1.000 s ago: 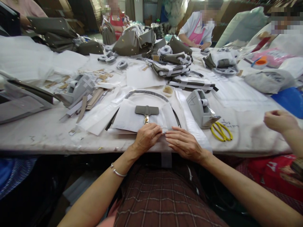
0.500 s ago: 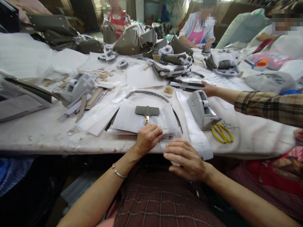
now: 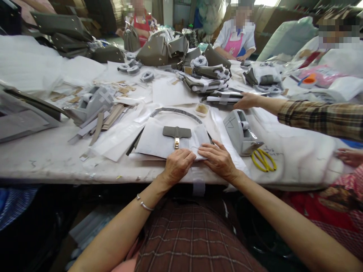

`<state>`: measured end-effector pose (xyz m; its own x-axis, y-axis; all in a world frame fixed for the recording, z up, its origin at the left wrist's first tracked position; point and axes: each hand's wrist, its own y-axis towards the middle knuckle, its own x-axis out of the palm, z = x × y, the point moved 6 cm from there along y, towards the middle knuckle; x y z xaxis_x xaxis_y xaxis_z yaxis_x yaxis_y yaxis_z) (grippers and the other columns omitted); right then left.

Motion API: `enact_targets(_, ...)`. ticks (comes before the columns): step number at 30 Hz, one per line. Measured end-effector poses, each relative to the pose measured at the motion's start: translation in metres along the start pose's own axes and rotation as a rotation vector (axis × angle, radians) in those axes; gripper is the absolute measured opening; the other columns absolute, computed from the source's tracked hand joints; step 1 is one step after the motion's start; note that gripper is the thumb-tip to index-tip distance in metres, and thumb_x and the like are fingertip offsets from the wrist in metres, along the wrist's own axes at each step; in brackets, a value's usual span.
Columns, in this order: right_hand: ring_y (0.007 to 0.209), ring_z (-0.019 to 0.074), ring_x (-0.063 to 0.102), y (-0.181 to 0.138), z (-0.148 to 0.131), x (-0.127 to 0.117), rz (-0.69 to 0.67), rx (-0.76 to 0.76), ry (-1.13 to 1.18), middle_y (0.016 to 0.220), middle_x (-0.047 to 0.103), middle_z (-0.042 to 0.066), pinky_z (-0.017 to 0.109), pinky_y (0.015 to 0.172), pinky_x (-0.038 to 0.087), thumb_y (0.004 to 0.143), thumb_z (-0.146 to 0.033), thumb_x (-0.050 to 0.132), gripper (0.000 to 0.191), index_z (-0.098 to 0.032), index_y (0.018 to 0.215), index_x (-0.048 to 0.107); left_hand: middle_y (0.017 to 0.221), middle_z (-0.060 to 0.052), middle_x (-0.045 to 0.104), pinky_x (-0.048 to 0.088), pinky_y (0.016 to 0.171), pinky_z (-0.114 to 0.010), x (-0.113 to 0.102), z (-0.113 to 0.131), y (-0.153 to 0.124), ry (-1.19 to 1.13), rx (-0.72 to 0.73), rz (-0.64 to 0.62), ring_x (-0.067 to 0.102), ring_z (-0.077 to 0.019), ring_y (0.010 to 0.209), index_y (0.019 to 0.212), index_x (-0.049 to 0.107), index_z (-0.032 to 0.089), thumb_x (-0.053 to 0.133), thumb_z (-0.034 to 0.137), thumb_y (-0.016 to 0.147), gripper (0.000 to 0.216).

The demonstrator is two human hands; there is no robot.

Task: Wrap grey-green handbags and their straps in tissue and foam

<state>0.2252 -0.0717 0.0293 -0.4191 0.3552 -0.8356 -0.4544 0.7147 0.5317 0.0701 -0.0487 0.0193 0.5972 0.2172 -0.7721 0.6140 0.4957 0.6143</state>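
A flat handbag (image 3: 138,140) lies in front of me, its front covered by a white paper sheet (image 3: 151,139). Its handle (image 3: 177,110) arches away from me in a clear or grey wrap. Through the sheet shows an olive-grey flap tab (image 3: 177,132) with a gold clasp (image 3: 177,142). My left hand (image 3: 179,164) is closed at the sheet's near edge, fingers pinched together. Beside it, my right hand (image 3: 217,158) lies on the sheet's near right part, fingers stretched out. A strip of clear tape (image 3: 199,187) hangs off the table edge below my hands.
Right of the bag stand a grey tape dispenser (image 3: 241,132) and yellow-handled scissors (image 3: 263,159). A small tray (image 3: 202,110) sits behind the bag. Card strips (image 3: 112,117) lie left. A co-worker's hand (image 3: 246,100) touches wrapped bags (image 3: 224,97). More bags are heaped at the back.
My right hand has moved forward and down onto the sheet from in front of the table edge. My left hand stays at the sheet's near edge. The co-worker's hand has shifted slightly left.
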Motion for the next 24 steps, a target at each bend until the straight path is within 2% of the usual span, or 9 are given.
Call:
enact_targets(3, 0.126, 0.0251, 0.057, -0.007, -0.016, -0.017, -0.005, -0.056, -0.029, 0.123, 0.07, 0.007, 0.053, 0.116, 0.032, 0.091, -0.023, 0.064, 0.032, -0.022, 0.123, 0.063, 0.083, -0.002, 0.064, 0.045, 0.079, -0.029, 0.0, 0.001, -0.001, 0.003, 0.015, 0.005, 0.059, -0.0171, 0.083, 0.089, 0.057, 0.02, 0.048, 0.019, 0.098, 0.013)
enact_targets(6, 0.132, 0.0223, 0.051, -0.035, -0.041, -0.024, -0.087, -0.196, -0.023, 0.127, 0.068, 0.006, 0.047, 0.117, 0.033, 0.093, -0.016, 0.059, 0.034, -0.022, 0.126, 0.061, 0.085, -0.002, 0.064, 0.045, 0.08, -0.029, 0.0, 0.0, -0.002, -0.026, 0.01, 0.002, 0.059, -0.0172, 0.085, 0.091, 0.058, 0.02, 0.049, 0.02, 0.098, 0.012)
enact_targets(9, 0.139, 0.0218, 0.042, -0.069, -0.058, -0.006, -0.235, -0.26, -0.048, 0.138, 0.06, 0.006, 0.044, 0.116, 0.035, 0.097, -0.012, 0.046, 0.041, -0.022, 0.135, 0.056, 0.087, -0.002, 0.065, 0.045, 0.079, -0.029, 0.001, -0.001, -0.003, -0.049, 0.009, 0.001, 0.059, -0.0174, 0.086, 0.096, 0.06, 0.021, 0.049, 0.02, 0.098, 0.011)
enact_targets(12, 0.143, 0.0246, 0.036, -0.084, -0.059, 0.017, -0.242, -0.198, -0.099, 0.144, 0.055, 0.008, 0.049, 0.116, 0.033, 0.098, -0.011, 0.04, 0.045, -0.021, 0.141, 0.051, 0.087, 0.0, 0.066, 0.044, 0.079, -0.029, 0.003, -0.003, -0.004, -0.05, 0.007, -0.017, 0.059, -0.0175, 0.085, 0.103, 0.061, 0.023, 0.051, 0.021, 0.097, 0.012)
enact_targets(16, 0.133, 0.0223, 0.05, -0.073, -0.057, 0.022, -0.147, -0.157, 0.017, 0.129, 0.066, 0.008, 0.047, 0.113, 0.038, 0.098, -0.013, 0.042, 0.039, -0.02, 0.134, 0.057, 0.09, 0.0, 0.067, 0.044, 0.081, -0.03, 0.005, -0.003, -0.004, -0.037, 0.013, -0.042, 0.059, -0.0176, 0.087, 0.104, 0.062, 0.024, 0.051, 0.021, 0.097, 0.013)
enact_targets(21, 0.112, 0.0208, 0.064, -0.038, -0.067, -0.003, 0.017, -0.15, 0.289, 0.108, 0.074, 0.009, 0.038, 0.094, 0.053, 0.095, -0.01, 0.045, 0.032, -0.019, 0.118, 0.065, 0.094, -0.001, 0.068, 0.044, 0.083, -0.031, 0.004, -0.002, -0.005, -0.037, 0.028, -0.046, 0.06, -0.0177, 0.091, 0.104, 0.063, 0.024, 0.052, 0.018, 0.096, 0.015)
enact_targets(24, 0.093, 0.0191, 0.069, -0.019, -0.074, -0.011, 0.028, -0.105, 0.39, 0.094, 0.074, 0.009, 0.034, 0.082, 0.056, 0.093, -0.007, 0.044, 0.03, -0.018, 0.109, 0.067, 0.092, -0.001, 0.067, 0.044, 0.084, -0.032, 0.005, -0.001, -0.005, -0.028, 0.041, -0.057, 0.06, -0.0176, 0.091, 0.103, 0.064, 0.024, 0.051, 0.019, 0.096, 0.015)
